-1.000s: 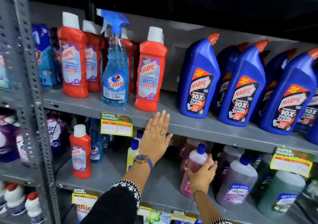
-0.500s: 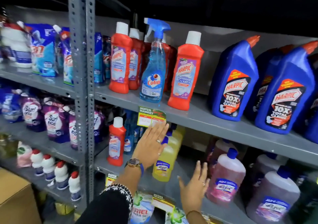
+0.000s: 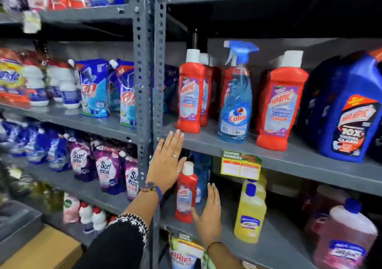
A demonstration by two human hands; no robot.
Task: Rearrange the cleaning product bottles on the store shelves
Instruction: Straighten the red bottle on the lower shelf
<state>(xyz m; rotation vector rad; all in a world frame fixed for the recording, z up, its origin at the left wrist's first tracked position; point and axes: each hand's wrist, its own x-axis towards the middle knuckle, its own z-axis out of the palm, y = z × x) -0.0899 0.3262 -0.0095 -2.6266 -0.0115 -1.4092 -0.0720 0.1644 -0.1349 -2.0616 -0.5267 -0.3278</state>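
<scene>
A small red Harpic bottle (image 3: 186,192) with a white cap stands alone at the left end of the lower grey shelf (image 3: 275,246). My left hand (image 3: 167,161) is flat and open just left of its cap, in front of the upper shelf's edge. My right hand (image 3: 208,217) is open just right of the bottle's base, thumb near it, holding nothing. On the upper shelf (image 3: 289,157) stand red Harpic bottles (image 3: 191,93), a blue Colin spray bottle (image 3: 235,95), another red Harpic bottle (image 3: 279,101) and a big blue Harpic bottle (image 3: 349,111).
A perforated grey upright (image 3: 147,82) splits the shelving. Yellow bottles (image 3: 250,213) and a pink bottle (image 3: 347,235) share the lower shelf. Detergent pouches (image 3: 107,169) fill the left bay. A cardboard box (image 3: 45,250) sits at the lower left. A price tag (image 3: 240,165) hangs on the shelf edge.
The view has swung left. My right hand left the pink bottle and moved left to the small red Harpic bottle; my left hand slid left along the shelf edge.
</scene>
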